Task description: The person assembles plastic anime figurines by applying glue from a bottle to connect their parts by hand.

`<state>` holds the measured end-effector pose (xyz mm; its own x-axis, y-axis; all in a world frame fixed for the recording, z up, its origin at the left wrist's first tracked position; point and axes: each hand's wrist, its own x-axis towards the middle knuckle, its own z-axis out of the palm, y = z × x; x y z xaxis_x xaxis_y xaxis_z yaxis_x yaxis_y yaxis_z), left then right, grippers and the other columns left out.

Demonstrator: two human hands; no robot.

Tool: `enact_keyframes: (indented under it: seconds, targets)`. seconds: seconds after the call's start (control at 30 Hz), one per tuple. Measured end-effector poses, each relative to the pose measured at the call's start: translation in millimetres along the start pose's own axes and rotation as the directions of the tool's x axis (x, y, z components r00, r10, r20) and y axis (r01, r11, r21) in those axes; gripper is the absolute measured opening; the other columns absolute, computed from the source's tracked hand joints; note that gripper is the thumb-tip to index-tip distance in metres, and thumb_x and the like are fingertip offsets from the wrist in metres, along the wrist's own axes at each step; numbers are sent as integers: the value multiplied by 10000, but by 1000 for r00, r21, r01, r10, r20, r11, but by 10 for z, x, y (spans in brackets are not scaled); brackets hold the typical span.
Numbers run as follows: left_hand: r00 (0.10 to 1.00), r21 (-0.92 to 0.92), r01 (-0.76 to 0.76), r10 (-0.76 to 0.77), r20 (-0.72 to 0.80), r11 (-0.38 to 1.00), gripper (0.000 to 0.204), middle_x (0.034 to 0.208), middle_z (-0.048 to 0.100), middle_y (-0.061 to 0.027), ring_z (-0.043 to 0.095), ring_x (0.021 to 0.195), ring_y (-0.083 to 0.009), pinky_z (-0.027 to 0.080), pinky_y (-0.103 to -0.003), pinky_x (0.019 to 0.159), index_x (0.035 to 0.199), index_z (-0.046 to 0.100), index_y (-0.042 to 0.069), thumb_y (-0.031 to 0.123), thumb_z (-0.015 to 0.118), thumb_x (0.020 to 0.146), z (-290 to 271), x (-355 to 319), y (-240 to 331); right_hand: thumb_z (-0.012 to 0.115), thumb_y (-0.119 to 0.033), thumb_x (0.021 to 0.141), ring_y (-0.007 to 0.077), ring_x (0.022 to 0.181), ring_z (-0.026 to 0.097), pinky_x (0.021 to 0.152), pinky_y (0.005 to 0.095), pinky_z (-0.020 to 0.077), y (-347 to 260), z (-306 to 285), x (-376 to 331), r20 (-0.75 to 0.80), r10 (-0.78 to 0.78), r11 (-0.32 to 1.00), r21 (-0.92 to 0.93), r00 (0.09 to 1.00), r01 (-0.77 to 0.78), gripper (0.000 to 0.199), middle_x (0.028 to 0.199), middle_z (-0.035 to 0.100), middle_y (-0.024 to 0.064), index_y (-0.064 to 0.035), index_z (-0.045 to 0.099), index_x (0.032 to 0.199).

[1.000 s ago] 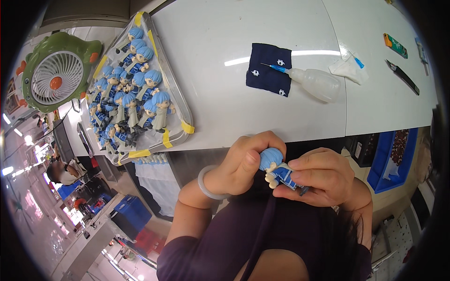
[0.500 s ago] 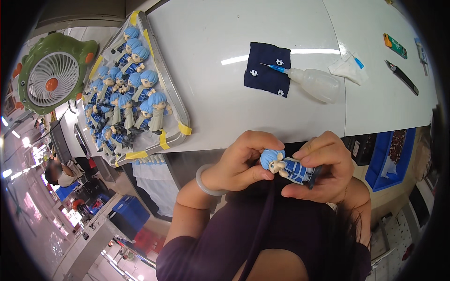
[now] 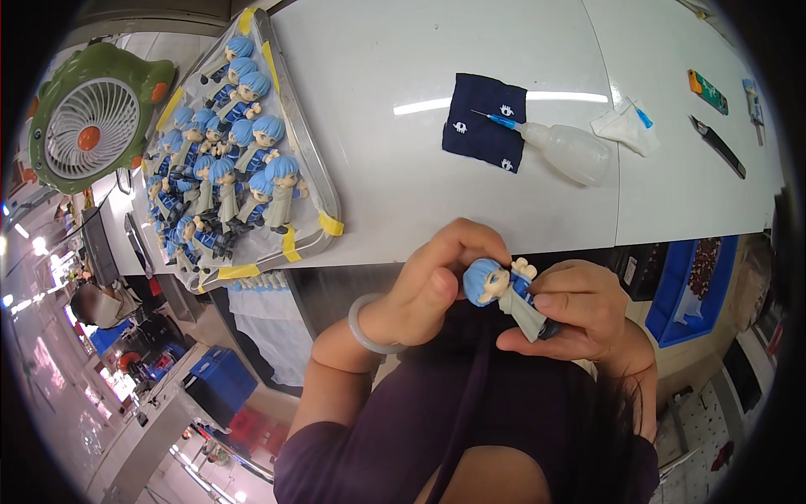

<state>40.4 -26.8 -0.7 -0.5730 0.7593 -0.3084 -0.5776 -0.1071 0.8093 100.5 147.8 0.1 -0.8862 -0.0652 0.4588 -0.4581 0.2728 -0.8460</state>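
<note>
Head view: I've got bare room on the surface (image 3: 378, 193) between tray (image 3: 333, 206) and cloth (image 3: 483, 147); bottle (image 3: 579, 155) takes the stretch right of that. Near edge runs just beyond the figure (image 3: 514, 298), which is held up in front of the torso. Right hand (image 3: 583, 312) pinches its lower body; left hand (image 3: 430, 290) curls at its head, can't tell if gripping. Long axis slants, head upper left, feet lower right.

Green fan (image 3: 99, 113) (round-grilled) at far left; blue bin (image 3: 672, 321) at right.
</note>
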Motion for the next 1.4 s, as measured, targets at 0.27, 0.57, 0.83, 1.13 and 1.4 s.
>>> enact_keyframes:
  seconds: [0.27, 0.57, 0.83, 1.13, 1.4]
  targets:
    - [972, 22, -221, 218, 88, 975, 352, 958, 471, -98, 465, 845, -129, 382, -245, 750, 1099, 336, -18, 208, 460, 859, -16, 29, -53, 751, -207, 637, 139, 495, 520, 408, 221, 421, 11, 108, -22, -84, -248, 951, -211, 965, 226, 358, 682, 535, 44, -49, 486, 819]
    - [968, 66, -245, 241, 64, 967, 331, 954, 477, -105, 461, 822, -113, 390, -252, 738, 1097, 358, -33, 205, 422, 876, -66, -33, -140, 747, -274, 652, 137, 493, 507, 361, 228, 358, -11, 116, -1, 67, -322, 902, -281, 944, 327, 493, 746, 482, 62, -44, 407, 925]
    - [965, 191, -261, 257, 42, 946, 359, 918, 480, -104, 452, 776, -110, 385, -241, 697, 1098, 363, -46, 246, 380, 889, 18, -11, -110, 705, -161, 661, 98, 448, 443, 361, 202, 320, 6, 177, 44, -82, -352, 910, -263, 933, 320, 255, 602, 457, 14, -52, 480, 714]
    - [973, 224, -193, 215, -81, 955, 408, 837, 516, -107, 486, 718, -117, 396, -234, 644, 1019, 397, -29, 339, 396, 842, 64, -22, -116, 698, -135, 652, 98, 450, 443, 359, 202, 318, 22, 211, 36, -90, -362, 909, -255, 928, 330, 239, 602, 450, 13, -47, 483, 712]
    - [956, 362, -260, 291, -31, 895, 328, 810, 508, -93, 465, 668, -124, 394, -248, 620, 1063, 412, -44, 220, 347, 880, 37, -17, -57, 696, -282, 677, 110, 470, 466, 380, 205, 342, -11, 151, 90, -70, -336, 916, -258, 939, 308, 303, 633, 491, 21, -58, 500, 739]
